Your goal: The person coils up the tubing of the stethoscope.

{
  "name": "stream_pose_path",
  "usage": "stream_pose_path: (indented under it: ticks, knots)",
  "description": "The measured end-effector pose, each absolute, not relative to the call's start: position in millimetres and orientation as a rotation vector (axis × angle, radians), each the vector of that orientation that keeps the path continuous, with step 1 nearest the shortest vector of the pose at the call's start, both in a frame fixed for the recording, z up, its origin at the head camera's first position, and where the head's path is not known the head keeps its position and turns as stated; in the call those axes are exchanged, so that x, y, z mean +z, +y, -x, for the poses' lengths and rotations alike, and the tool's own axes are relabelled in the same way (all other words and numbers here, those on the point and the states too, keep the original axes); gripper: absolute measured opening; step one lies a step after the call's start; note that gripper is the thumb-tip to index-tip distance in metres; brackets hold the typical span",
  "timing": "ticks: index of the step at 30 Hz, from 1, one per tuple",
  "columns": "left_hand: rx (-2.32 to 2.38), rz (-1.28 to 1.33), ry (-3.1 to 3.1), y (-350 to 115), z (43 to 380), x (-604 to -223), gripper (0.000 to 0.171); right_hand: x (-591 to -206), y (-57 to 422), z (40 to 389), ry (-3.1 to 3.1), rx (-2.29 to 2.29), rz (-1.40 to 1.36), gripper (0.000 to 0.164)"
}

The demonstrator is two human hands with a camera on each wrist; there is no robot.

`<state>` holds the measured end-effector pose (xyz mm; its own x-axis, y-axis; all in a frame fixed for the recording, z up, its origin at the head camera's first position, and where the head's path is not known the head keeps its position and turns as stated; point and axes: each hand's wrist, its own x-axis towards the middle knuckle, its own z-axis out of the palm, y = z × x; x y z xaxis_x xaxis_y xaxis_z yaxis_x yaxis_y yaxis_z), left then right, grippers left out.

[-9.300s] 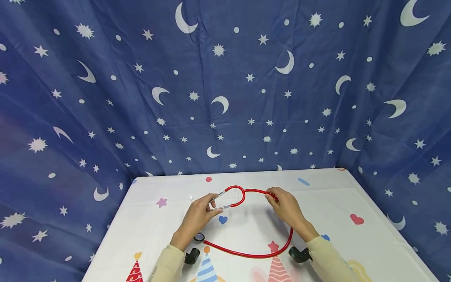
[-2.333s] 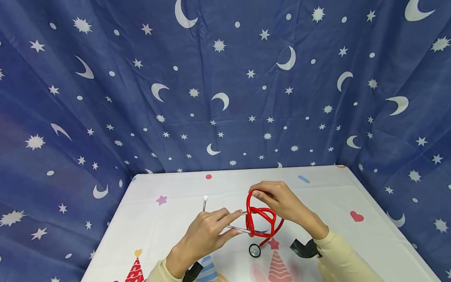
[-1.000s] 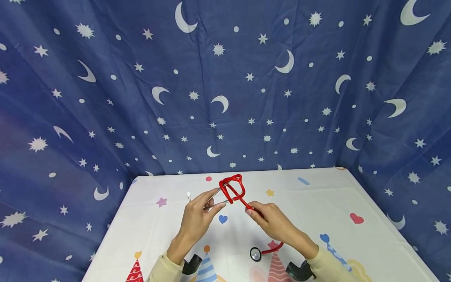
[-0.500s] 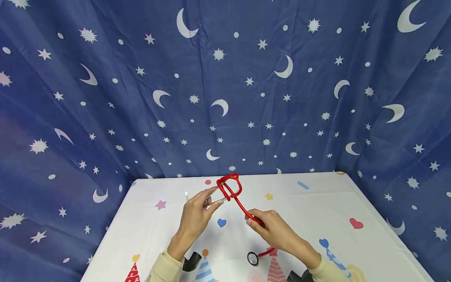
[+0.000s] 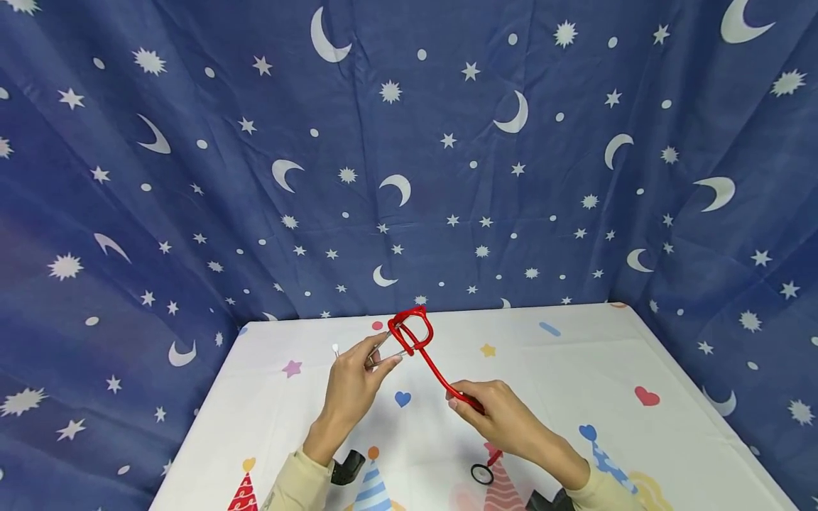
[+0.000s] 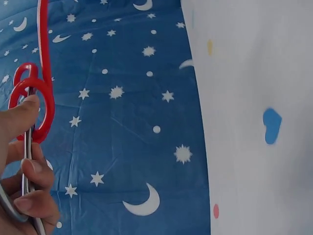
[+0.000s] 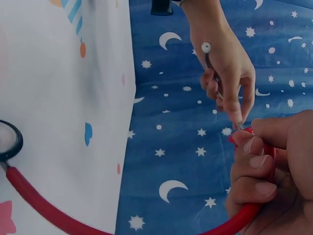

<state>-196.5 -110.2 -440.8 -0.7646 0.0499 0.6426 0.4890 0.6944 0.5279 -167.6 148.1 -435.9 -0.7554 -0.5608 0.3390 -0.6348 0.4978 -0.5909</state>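
Observation:
A red stethoscope (image 5: 434,369) is held above the table by both hands. My left hand (image 5: 349,387) grips its metal ear tubes (image 6: 27,166) between thumb and fingers; one white ear tip (image 7: 206,47) sticks out behind that hand. Beyond the left fingertips, the red tubing wraps in a loop (image 5: 411,330) around the ear tubes near the fork. My right hand (image 5: 501,411) curls its fingers around the tubing lower down and to the right. Below the right hand hangs the round chest piece (image 5: 482,474) on the tubing's end, near the tabletop.
A white tablecloth (image 5: 562,369) with printed hearts, stars and party hats covers the table. Behind it and at both sides hangs a blue curtain (image 5: 447,177) with moons and stars. Dark wrist-worn devices (image 5: 348,468) sit beneath both wrists.
The tubing, earlier stretched out in one wide curve, now loops around the ear tubes. Lately the right hand slid down along it, the loop rose slightly, and the chest piece swung right.

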Motion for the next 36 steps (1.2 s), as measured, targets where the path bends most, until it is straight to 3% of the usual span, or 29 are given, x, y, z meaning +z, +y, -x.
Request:
stream_pose_path:
  ticks: [21,31,36]
  knots:
    - [-0.843,0.3,-2.334,-109.4,198.5,-452.0,0.042,-410.5,151.0,139.4,-2.555,1.082,-1.143,0.016]
    - [-0.688,0.524,-2.414,-109.4,192.6,-454.0,0.044,-398.1,156.4,147.3,-2.363,1.036,-1.193,0.011]
    - [-0.636,0.704,-2.445,-107.9,189.2,-452.4,0.041,-389.5,157.2,159.8,-2.22,0.944,-1.263,0.017]
